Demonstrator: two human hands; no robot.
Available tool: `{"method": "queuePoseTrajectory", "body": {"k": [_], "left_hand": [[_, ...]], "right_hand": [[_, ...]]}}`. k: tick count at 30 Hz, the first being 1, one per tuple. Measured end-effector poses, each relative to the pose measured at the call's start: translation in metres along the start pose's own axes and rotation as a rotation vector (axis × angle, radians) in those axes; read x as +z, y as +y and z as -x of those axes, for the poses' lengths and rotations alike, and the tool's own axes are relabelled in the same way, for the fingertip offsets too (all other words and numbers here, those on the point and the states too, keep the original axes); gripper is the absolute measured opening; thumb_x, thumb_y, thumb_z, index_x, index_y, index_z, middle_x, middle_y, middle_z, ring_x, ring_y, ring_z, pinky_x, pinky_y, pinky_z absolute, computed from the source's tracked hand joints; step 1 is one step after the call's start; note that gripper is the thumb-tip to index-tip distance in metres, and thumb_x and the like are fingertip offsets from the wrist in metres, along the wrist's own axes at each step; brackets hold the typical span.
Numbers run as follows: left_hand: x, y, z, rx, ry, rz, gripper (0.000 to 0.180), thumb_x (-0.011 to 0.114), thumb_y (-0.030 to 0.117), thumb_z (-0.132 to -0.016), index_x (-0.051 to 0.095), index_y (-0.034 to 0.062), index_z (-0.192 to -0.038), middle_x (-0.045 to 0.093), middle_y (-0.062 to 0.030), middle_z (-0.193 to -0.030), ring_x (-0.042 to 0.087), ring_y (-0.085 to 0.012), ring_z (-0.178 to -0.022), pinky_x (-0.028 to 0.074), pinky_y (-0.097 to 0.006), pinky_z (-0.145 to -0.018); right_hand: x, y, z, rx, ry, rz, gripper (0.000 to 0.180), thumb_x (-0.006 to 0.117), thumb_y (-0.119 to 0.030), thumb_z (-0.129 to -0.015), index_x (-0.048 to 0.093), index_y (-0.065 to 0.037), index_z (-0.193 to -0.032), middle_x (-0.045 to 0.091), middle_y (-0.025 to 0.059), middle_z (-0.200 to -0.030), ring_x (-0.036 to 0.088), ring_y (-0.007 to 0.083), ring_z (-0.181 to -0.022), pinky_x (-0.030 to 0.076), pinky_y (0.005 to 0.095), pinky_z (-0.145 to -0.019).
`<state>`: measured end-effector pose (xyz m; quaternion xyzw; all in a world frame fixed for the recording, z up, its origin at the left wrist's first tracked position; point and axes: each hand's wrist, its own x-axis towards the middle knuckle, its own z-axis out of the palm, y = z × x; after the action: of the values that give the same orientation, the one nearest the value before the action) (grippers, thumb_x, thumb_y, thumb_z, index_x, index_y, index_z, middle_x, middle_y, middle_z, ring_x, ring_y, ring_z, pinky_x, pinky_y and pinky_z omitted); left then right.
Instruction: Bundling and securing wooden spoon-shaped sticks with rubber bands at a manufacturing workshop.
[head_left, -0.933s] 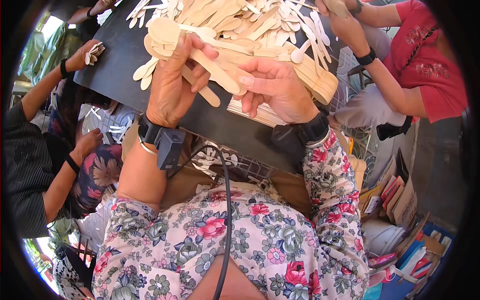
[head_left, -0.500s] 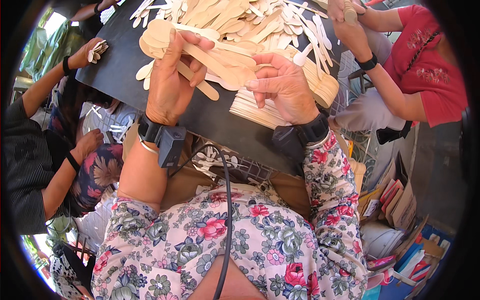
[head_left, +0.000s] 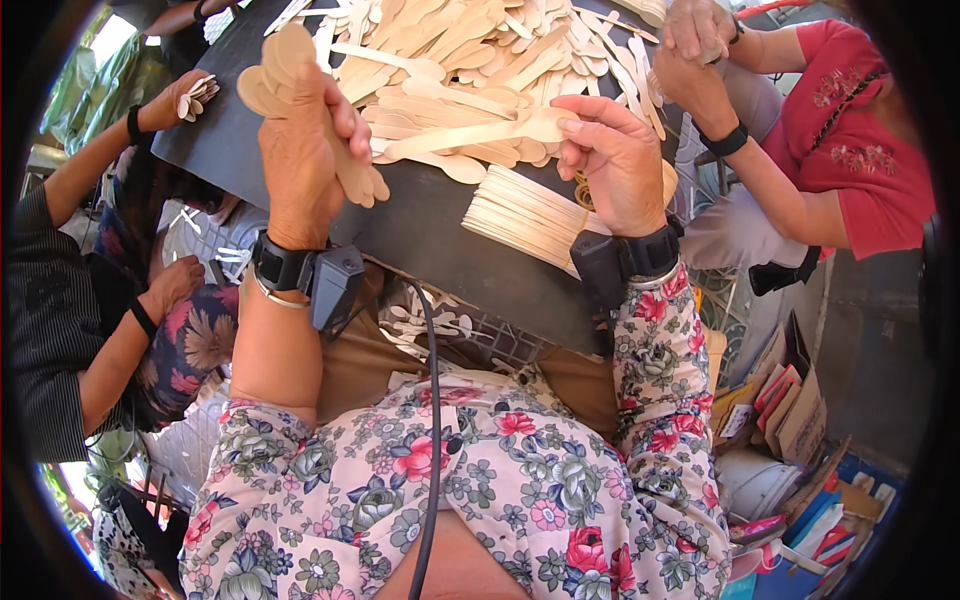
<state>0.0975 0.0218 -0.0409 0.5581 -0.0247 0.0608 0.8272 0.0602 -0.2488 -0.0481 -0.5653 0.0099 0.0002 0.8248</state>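
My left hand (head_left: 305, 165) is wrapped round a small bunch of wooden spoons (head_left: 285, 60), bowls up and handles poking out below the fingers. Between thumb and fingertips, my right hand (head_left: 620, 160) pinches a single wooden spoon (head_left: 470, 135) by its bowl end, its handle pointing left over the pile. Loose wooden spoons form a large heap (head_left: 480, 50) beyond both hands. Close below my right hand lies a neat stack of wooden spoons (head_left: 525, 215), handle ends toward me, partly hidden by the wrist device.
The dark table (head_left: 410, 225) has its front edge close to me. At the left, a person's hand (head_left: 180, 100) holds several spoons. A person in red (head_left: 845, 130) works at the right. Cardboard (head_left: 790, 400) and a blue crate (head_left: 850, 550) stand at the lower right. A black cable (head_left: 432, 450) hangs before me.
My hands have moved apart: the left, with its bunch, to the left, and the right to the right. A single spoon now extends from my right fingers, clear of the left hand's bunch.
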Motion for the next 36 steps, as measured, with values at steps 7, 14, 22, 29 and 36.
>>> {"method": "queuePoseTrajectory", "body": {"k": [7,14,22,29,36], "left_hand": [[0.033,-0.011,0.032,-0.284,-0.401,-0.359,0.026,0.071,0.028,-0.089,0.063,0.0033,-0.088,0.053,0.0045,-0.065,0.043,-0.0022,-0.051,0.032,-0.019,-0.044],[0.037,-0.012,0.041,-0.465,-0.672,-0.350,0.016,0.073,0.017,-0.088,0.063,0.0040,-0.091,0.059,0.0052,-0.080,0.049,-0.0021,-0.068,0.039,-0.017,-0.060],[0.043,-0.008,0.041,-0.748,-0.692,-0.226,0.029,0.065,0.035,-0.093,0.058,0.0086,-0.085,0.052,0.0019,-0.068,0.046,-0.0063,-0.059,0.038,-0.020,-0.053],[0.049,-0.017,0.052,-0.792,-0.664,-0.118,0.034,0.067,0.039,-0.091,0.056,0.0061,-0.086,0.051,0.0009,-0.062,0.052,-0.0087,-0.049,0.044,-0.021,-0.043],[0.050,-0.015,0.048,-0.816,-0.714,-0.218,0.030,0.074,0.028,-0.087,0.057,0.0053,-0.076,0.052,0.0012,-0.057,0.053,-0.0087,-0.042,0.042,-0.021,-0.037]], "right_hand": [[0.004,0.003,0.005,0.052,-0.076,-0.003,0.018,0.062,-0.001,-0.084,0.067,0.006,-0.100,0.064,0.0059,-0.072,0.059,0.0110,-0.052,0.051,0.0240,-0.050],[0.016,-0.001,0.010,0.088,-0.102,0.005,0.016,0.064,0.000,-0.082,0.066,0.006,-0.097,0.064,0.0071,-0.074,0.061,0.0123,-0.053,0.052,0.0244,-0.051],[0.017,-0.001,0.012,0.011,-0.146,0.028,0.018,0.068,0.001,-0.082,0.064,0.005,-0.099,0.065,0.0080,-0.077,0.062,0.0115,-0.060,0.053,0.0237,-0.054],[0.017,0.008,0.010,0.026,-0.178,0.121,0.027,0.068,0.000,-0.085,0.064,0.005,-0.111,0.067,0.0085,-0.084,0.064,0.0111,-0.065,0.054,0.0225,-0.059],[0.027,0.011,0.013,-0.031,-0.228,0.119,0.026,0.065,0.001,-0.086,0.064,0.006,-0.112,0.067,0.0062,-0.087,0.064,0.0086,-0.073,0.052,0.0198,-0.064]]}}
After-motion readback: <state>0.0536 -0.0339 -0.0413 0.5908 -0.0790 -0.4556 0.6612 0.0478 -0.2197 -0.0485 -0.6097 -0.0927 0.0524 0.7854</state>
